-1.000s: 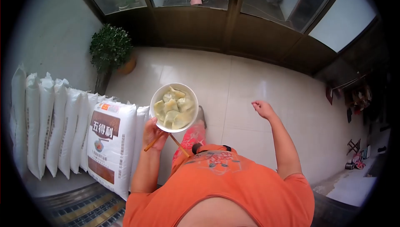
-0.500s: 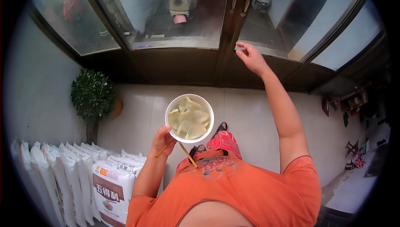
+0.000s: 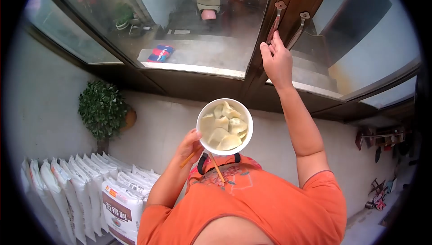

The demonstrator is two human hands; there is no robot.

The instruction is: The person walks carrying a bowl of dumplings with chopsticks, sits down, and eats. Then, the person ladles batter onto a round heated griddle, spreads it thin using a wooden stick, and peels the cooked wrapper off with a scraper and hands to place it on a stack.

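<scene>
My left hand [image 3: 191,144] grips a white bowl [image 3: 199,127] by its left side. Pale dumplings [image 3: 229,142] lie in cloudy broth inside it. The same hand also holds a pair of wooden chopsticks [image 3: 218,169] under the bowl, pointing down towards my orange shirt. Up at the double door, my right hand [image 3: 277,61] is closed around the lower end of the left metal door handle [image 3: 274,25]. A second door handle [image 3: 298,31] hangs just to the right of it, untouched.
Glass-paned doors [image 3: 198,71] with dark frames stand in front of me. A leafy potted plant [image 3: 102,109] is at the left wall, above a row of white sacks [image 3: 67,186]. A small rack [image 3: 375,139] stands far right. Behind the glass lies a red-and-blue packet [image 3: 160,53].
My right hand has reached up to the left door handle and closed on it. The doors appear nearer, and the bowl in my left hand has shifted right in view.
</scene>
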